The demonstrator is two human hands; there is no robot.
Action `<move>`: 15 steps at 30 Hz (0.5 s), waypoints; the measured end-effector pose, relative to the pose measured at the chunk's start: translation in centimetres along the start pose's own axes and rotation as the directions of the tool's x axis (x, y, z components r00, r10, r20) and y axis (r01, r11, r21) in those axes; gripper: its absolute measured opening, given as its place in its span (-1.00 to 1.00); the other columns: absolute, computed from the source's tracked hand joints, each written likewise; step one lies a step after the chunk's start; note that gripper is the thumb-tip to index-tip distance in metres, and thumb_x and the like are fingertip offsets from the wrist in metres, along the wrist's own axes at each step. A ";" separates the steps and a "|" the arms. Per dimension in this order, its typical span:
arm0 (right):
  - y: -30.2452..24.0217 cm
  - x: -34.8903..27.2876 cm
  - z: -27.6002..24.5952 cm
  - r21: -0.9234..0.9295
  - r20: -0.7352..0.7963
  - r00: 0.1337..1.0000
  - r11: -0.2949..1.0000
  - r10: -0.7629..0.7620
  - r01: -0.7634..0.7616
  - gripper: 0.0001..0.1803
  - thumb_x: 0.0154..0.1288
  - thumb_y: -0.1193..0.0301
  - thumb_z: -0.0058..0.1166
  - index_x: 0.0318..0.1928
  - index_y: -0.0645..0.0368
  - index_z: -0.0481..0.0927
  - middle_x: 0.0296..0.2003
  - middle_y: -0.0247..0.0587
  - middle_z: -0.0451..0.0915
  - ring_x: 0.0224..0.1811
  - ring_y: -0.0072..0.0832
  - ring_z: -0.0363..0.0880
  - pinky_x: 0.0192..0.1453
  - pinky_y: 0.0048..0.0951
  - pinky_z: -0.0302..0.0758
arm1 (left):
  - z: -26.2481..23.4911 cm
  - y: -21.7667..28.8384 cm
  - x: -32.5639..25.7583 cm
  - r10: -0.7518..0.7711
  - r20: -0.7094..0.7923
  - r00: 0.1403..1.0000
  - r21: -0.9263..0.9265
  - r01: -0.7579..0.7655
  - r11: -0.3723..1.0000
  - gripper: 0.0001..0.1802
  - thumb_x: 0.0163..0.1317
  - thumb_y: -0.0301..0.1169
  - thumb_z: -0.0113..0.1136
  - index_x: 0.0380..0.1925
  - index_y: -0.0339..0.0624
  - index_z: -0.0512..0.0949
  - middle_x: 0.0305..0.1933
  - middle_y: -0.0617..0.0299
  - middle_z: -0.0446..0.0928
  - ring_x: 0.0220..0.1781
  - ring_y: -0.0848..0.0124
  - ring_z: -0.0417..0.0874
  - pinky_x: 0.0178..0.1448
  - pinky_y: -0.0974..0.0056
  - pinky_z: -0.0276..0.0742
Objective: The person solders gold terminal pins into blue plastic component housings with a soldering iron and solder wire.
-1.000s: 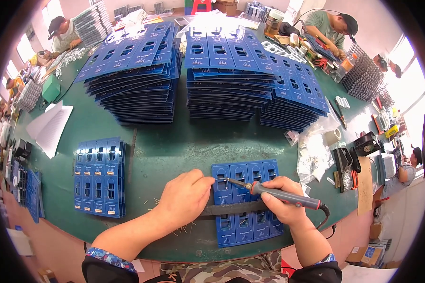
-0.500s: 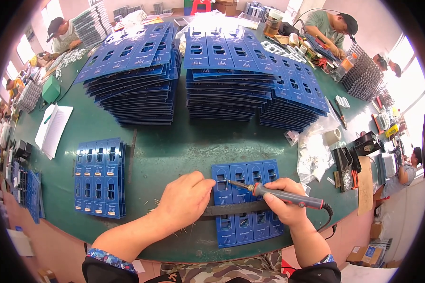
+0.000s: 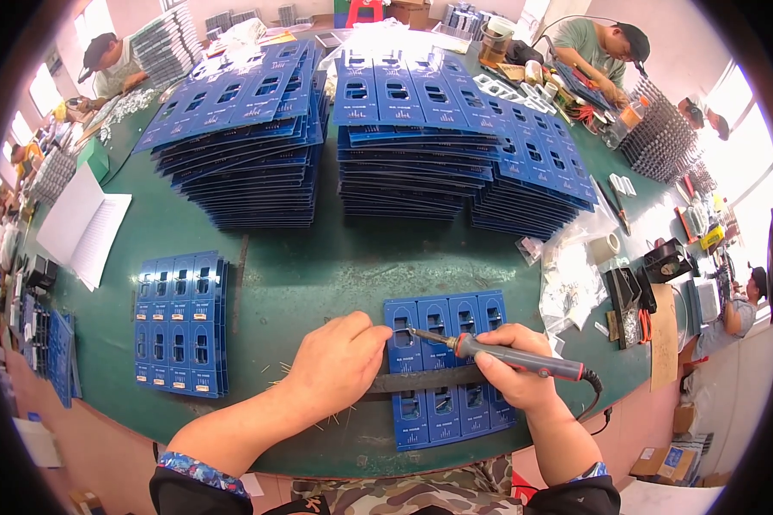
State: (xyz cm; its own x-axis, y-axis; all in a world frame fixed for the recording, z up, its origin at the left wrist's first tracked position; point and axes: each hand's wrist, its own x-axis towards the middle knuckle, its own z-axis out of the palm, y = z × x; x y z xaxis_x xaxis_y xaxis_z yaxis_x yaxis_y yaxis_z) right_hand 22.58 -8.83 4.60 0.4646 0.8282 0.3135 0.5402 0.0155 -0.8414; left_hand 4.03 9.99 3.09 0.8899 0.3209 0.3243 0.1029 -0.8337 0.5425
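Note:
My right hand (image 3: 515,365) grips a soldering iron (image 3: 524,355) with a grey-and-red handle and a dark cord. Its metal tip rests by the top-left cutout of a blue circuit board panel (image 3: 438,427), which lies flat in front of me. My left hand (image 3: 339,356) is closed in a pinch at the panel's left edge, close to the tip. Between those fingertips and the tip a thin light wire shows faintly. A dark flat strip (image 3: 429,379) runs across the panel's middle. Thin wire bits (image 3: 339,419) are scattered under my left forearm.
Tall stacks of blue panels (image 3: 249,184) stand across the far side. A smaller panel stack (image 3: 180,324) is at left, near an open notebook (image 3: 101,232). Plastic bags (image 3: 569,279) and a black holder (image 3: 623,300) lie at right. Co-workers (image 3: 588,56) sit around the table.
The notebook's left page has swung open to the left. The soldering iron's tip has shifted slightly left toward my left fingertips. My left hand and the panel stay nearly where they were.

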 end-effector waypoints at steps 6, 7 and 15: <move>0.3 -0.3 0.0 0.012 -0.043 0.999 1.000 -0.014 0.014 -0.77 0.09 0.40 0.31 -0.29 0.29 0.65 -0.41 -0.10 0.69 -0.47 -0.38 0.65 -0.37 -0.43 0.53 | -0.2 0.1 0.0 0.008 -0.010 1.000 0.008 -0.008 1.000 -0.85 0.14 -0.50 0.18 -0.26 -0.21 0.59 -0.36 0.14 0.45 -0.33 0.12 0.58 -0.26 0.09 0.55; 0.3 -0.3 0.0 0.013 -0.063 0.998 1.000 -0.022 0.023 -0.77 0.09 0.40 0.31 -0.29 0.29 0.65 -0.41 -0.11 0.69 -0.47 -0.38 0.65 -0.37 -0.44 0.53 | -0.2 0.1 0.0 0.011 -0.013 1.000 0.011 -0.011 1.000 -0.85 0.14 -0.50 0.18 -0.26 -0.20 0.59 -0.36 0.14 0.45 -0.33 0.12 0.58 -0.26 0.10 0.55; 0.2 -0.1 0.2 0.023 -0.005 1.000 1.000 -0.011 0.011 -0.78 0.09 0.42 0.31 -0.28 0.29 0.65 -0.43 -0.10 0.68 -0.48 -0.38 0.64 -0.37 -0.44 0.52 | -0.1 0.0 -0.1 0.007 -0.004 1.000 0.022 -0.007 1.000 -0.85 0.14 -0.50 0.18 -0.26 -0.20 0.59 -0.35 0.13 0.45 -0.32 0.13 0.58 -0.25 0.10 0.55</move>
State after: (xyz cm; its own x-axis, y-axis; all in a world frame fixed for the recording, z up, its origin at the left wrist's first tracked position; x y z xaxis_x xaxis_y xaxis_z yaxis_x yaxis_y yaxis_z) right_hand 22.52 -8.84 4.35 0.4622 0.8250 0.3252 0.5293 0.0375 -0.8476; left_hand 3.89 10.05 3.14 0.8890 0.3164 0.3310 0.1063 -0.8458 0.5229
